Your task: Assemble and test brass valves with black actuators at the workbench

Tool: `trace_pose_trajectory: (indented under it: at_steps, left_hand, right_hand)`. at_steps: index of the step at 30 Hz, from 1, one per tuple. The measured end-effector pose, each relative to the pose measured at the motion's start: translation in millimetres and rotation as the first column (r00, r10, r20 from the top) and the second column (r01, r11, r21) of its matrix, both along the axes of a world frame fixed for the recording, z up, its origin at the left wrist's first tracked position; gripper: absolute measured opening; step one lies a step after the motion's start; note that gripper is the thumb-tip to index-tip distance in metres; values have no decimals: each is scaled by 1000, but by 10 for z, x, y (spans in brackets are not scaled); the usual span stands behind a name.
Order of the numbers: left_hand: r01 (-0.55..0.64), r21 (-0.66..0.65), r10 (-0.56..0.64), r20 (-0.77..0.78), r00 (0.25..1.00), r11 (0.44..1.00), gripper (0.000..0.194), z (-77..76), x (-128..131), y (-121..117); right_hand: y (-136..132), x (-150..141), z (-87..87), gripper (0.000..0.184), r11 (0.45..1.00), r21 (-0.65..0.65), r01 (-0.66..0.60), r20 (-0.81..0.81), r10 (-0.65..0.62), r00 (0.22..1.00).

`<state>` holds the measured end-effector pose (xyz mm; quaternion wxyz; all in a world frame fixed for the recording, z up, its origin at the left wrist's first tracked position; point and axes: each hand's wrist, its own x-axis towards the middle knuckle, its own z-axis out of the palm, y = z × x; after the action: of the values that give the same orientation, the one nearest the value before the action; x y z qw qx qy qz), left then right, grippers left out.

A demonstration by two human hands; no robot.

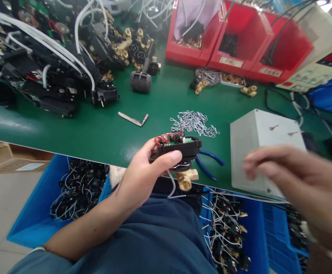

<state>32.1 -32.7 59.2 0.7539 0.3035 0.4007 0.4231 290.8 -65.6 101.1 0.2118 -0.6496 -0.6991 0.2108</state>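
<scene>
While left grip point(143, 170) clasps black housing point(189, 149), right grip point(298, 180) curled, blurred

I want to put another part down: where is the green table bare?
The green table is bare between the mallet and the pile of clips, and left of the bent metal tool, down to the front edge. It is crowded at the back left with black parts, and at the right by the grey box.

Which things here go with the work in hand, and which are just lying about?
Likely in the job:
- black unit with brass fitting, in the left hand
- wire clips, piled just beyond

Likely just lying about:
- mallet
- bent metal tool
- blue-handled tool, partly hidden
</scene>
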Motion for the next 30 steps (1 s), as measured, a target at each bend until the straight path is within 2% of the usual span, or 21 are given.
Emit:
trace_pose_trajectory:
  at_steps: [1,2,3,4,8,11,14,20,26,30]
  left_hand:
    - [2,-21,-2,21,1000,1000,49,12,-1,8]
    - [5,-34,-3,43,999,999,49,23,-1,14]
    - [9,-40,-6,63,998,999,49,31,-1,19]
    - [17,-43,-14,76,997,999,49,36,-1,23]
    - [56,-57,-50,99,994,997,50,34,-10,25]
    - [57,-60,-50,113,992,997,48,21,-20,22]
    - [59,-66,-50,125,991,996,44,9,-27,26]
    - [87,-44,-79,145,986,995,41,-18,-39,50]
    - [85,-41,-79,132,988,996,45,-18,-42,62]
    - [88,-46,-82,121,989,995,42,-9,-41,56]
  right_hand:
    - [-125,-144,-59,21,968,-138,-212,-74,203,976]
    - [-243,-265,-154,16,904,-235,-358,-135,335,933]
    - [-349,-358,-280,15,838,-323,-439,-156,411,898]
    - [-444,-417,-432,19,809,-376,-452,-125,440,889]
    - [-686,-403,-1071,38,842,-482,-240,239,390,889]
    - [-756,-333,-1357,35,843,-502,-192,296,376,878]
    - [-792,-329,-1462,34,840,-509,-190,281,371,885]
    - [-835,-352,-1533,32,808,-557,-194,216,366,905]
    - [-839,-301,-1521,35,785,-593,-182,177,348,921]
    - [-835,-269,-1489,33,791,-595,-143,196,316,928]
